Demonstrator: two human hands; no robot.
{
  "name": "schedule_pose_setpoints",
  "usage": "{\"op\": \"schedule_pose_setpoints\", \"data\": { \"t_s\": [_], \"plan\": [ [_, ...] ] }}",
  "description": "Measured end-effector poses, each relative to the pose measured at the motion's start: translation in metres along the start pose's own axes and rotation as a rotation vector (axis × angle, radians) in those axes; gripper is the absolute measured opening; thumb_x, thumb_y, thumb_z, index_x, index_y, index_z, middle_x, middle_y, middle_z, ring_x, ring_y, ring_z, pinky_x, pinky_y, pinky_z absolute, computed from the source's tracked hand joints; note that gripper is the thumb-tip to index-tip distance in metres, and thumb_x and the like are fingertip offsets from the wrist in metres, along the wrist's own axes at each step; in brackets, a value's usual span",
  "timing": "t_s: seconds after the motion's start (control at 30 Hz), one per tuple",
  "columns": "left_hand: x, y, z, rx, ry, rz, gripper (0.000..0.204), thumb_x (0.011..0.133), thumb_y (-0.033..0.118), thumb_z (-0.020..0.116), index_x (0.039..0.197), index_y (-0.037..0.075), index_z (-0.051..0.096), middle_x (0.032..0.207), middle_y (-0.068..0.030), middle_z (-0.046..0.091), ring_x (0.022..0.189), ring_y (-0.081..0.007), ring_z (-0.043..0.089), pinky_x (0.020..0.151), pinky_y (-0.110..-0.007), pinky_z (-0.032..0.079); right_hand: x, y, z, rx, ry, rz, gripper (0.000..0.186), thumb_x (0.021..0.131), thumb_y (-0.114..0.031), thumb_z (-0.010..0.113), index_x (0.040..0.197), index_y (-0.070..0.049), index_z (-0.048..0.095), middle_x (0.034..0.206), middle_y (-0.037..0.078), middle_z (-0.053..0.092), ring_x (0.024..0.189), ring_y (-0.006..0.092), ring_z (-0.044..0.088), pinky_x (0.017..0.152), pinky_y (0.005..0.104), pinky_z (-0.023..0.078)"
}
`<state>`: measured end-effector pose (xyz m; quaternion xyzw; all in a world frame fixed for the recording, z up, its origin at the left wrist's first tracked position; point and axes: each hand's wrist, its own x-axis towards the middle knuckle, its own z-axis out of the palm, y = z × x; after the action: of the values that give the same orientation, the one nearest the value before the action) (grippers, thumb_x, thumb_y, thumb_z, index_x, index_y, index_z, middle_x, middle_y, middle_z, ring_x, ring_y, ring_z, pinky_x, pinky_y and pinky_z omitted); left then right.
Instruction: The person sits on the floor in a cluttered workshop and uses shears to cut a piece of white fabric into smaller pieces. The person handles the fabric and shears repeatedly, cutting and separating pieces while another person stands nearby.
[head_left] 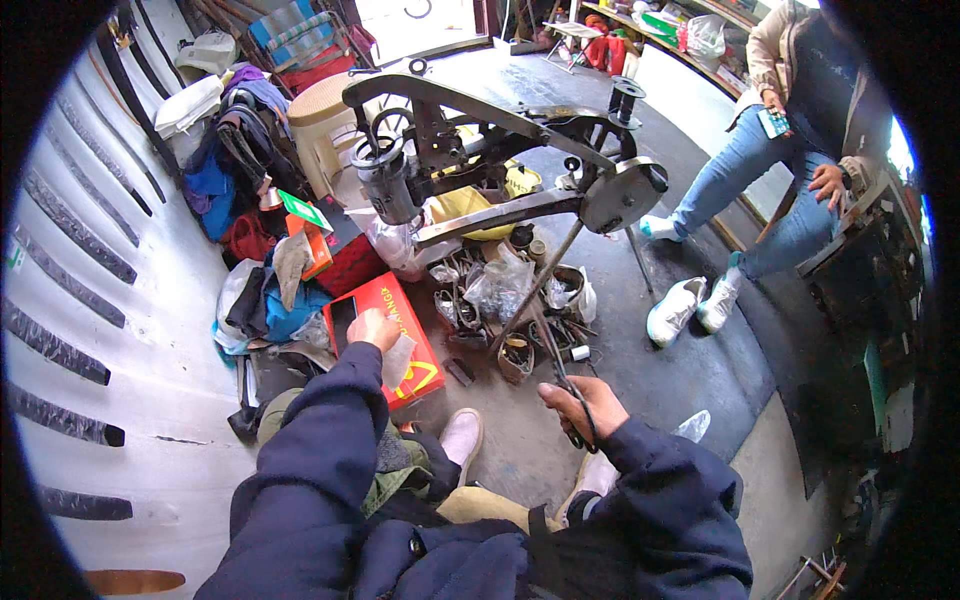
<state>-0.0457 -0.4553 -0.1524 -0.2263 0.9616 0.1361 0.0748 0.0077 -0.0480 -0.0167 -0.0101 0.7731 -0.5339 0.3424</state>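
Observation:
My left hand (374,331) is closed over the red shoebox-like box (408,343) on the floor to the left. A pale, thin flat piece (398,361) sticks out from under that hand, which appears to grip it; its material is unclear. A dark opening shows in the box beside my knuckles. On the right, my right hand (590,405) is wrapped round a pair of long scissors (553,345). Their looped black handles hang below my fingers, and the blades point away, toward the tool containers.
A hand-cranked shoe-stitching machine (480,120) stands ahead on thin legs. Containers of small tools (515,355) sit beneath it. Bags and cloths (255,300) pile up left, near a beige stool (325,120). A seated person (760,170) in jeans is at right, with white sneakers (676,312).

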Motion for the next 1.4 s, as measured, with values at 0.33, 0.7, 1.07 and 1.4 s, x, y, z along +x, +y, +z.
{"op": "schedule_pose_setpoints", "data": {
  "t_s": [0.33, 0.7, 1.07, 1.4],
  "plan": [
    [-0.143, 0.130, -0.096, -0.279, -0.182, 0.981, 0.028, 0.084, 0.033, 0.066, 0.088, 0.006, 0.067, 0.080, -0.0219, 0.067, 0.079, -0.0424, 0.067, 0.068, -0.053, 0.051, 0.059, 0.076, 0.016, -0.453, 0.093, 0.009, 0.069, 0.075, -0.065, 0.078, 0.077, 0.003, 0.071, 0.065, 0.014, 0.065, 0.063, 0.0215, 0.064, 0.065, 0.0383, 0.051],
    [-0.145, 0.140, -0.068, -0.641, -0.367, 0.932, 0.026, 0.090, 0.027, 0.068, 0.092, 0.001, 0.066, 0.072, -0.0146, 0.069, 0.065, -0.0246, 0.071, 0.062, -0.039, 0.052, 0.006, 0.030, 0.032, 0.461, 0.304, -0.143, 0.025, 0.093, -0.013, 0.070, 0.110, 0.000, 0.056, 0.092, 0.012, 0.067, 0.072, 0.0197, 0.066, 0.058, 0.0314, 0.055],
    [-0.153, 0.080, -0.079, -0.802, -0.670, 0.601, 0.023, 0.091, 0.023, 0.067, 0.094, 0.000, 0.066, 0.076, -0.0104, 0.070, 0.068, -0.0173, 0.068, 0.063, -0.034, 0.053, 0.020, -0.015, 0.083, 0.384, 0.034, -0.144, 0.023, 0.090, -0.007, 0.071, 0.105, -0.001, 0.054, 0.089, 0.012, 0.066, 0.072, 0.0220, 0.069, 0.062, 0.0342, 0.057],
    [-0.178, 0.104, -0.058, -1.090, -0.680, 0.422, 0.027, 0.097, 0.024, 0.068, 0.109, 0.001, 0.061, 0.086, -0.0068, 0.070, 0.069, -0.0145, 0.069, 0.057, -0.029, 0.053, 0.008, 0.023, 0.085, 0.619, 0.330, -0.277, 0.027, 0.090, -0.008, 0.070, 0.110, -0.002, 0.052, 0.089, 0.010, 0.063, 0.065, 0.0210, 0.065, 0.059, 0.0317, 0.053]
  ]
}}
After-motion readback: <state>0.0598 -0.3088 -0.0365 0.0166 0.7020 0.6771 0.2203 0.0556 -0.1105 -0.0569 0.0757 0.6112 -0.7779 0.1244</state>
